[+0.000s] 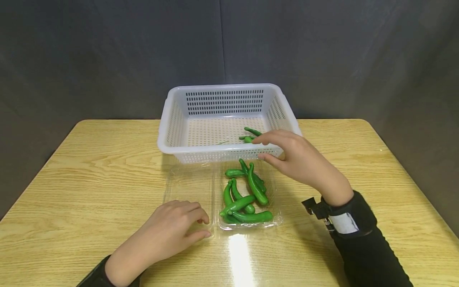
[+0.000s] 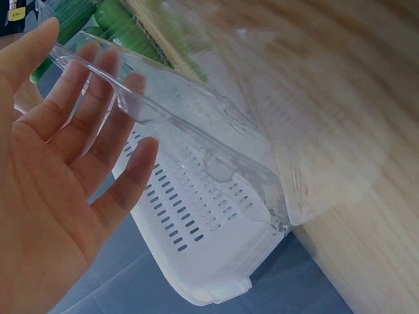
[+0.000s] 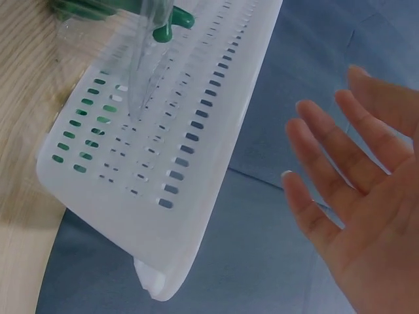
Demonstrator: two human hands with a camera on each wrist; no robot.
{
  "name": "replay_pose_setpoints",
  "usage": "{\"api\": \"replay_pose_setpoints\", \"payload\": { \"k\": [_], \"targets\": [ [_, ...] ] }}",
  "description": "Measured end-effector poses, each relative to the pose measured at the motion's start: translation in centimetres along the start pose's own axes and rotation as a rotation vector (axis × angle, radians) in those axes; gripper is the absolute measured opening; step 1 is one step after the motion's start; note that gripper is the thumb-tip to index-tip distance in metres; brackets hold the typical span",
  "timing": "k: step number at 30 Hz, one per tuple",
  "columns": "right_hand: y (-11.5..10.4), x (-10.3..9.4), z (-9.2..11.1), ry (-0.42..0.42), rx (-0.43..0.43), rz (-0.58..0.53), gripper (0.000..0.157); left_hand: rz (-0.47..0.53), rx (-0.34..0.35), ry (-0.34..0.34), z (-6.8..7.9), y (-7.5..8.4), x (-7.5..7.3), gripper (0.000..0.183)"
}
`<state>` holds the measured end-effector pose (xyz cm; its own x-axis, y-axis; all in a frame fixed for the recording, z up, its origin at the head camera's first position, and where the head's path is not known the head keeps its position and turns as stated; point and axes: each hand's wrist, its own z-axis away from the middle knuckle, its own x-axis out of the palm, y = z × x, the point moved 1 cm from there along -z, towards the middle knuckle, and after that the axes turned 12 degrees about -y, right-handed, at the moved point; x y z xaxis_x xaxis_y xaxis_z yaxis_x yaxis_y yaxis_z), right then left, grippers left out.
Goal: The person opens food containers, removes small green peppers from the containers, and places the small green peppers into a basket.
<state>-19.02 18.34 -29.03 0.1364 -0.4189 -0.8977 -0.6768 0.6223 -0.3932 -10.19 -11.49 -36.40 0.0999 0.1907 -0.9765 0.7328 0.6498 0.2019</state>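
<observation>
A clear hinged plastic box (image 1: 190, 183) lies open on the table, its lid half on the left. Several green chili peppers (image 1: 255, 185) are heaped in the right half. My left hand (image 1: 168, 229) is at the lid half's near end, fingers loosely bent and holding nothing; in the left wrist view its fingertips overlap the lid's clear edge. Over the front right rim of a white slotted basket (image 1: 215, 150), my right hand (image 1: 297, 157) hovers with thumb and fingers apart and nothing between them. A few more green chili peppers (image 1: 248, 139) lie inside the basket, partly hidden by that hand.
The basket stands at the table's back edge, right behind the plastic box. A dark grey curtain (image 1: 107, 59) hangs behind it. Bare wood tabletop (image 1: 89, 171) extends to both sides. A black wrist strap (image 1: 348, 217) sits on the right sleeve.
</observation>
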Motion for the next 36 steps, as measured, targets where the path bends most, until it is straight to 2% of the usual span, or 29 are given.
{"api": "replay_pose_setpoints", "payload": {
  "k": [13,23,36],
  "targets": [
    [-0.9,0.9,-0.3,-0.118,-0.012,0.042,0.034,-0.012,0.013,0.004,0.0,0.0,-0.1,0.024],
    [-1.8,1.3,-0.3,-0.229,0.031,-0.001,0.036,-0.015,0.013,0.011,0.0,0.1,-0.1,0.024],
    [-2.4,1.9,-0.2,-0.308,-0.009,0.014,0.036,-0.010,0.007,0.008,0.0,0.1,-0.1,0.024]
  ]
}}
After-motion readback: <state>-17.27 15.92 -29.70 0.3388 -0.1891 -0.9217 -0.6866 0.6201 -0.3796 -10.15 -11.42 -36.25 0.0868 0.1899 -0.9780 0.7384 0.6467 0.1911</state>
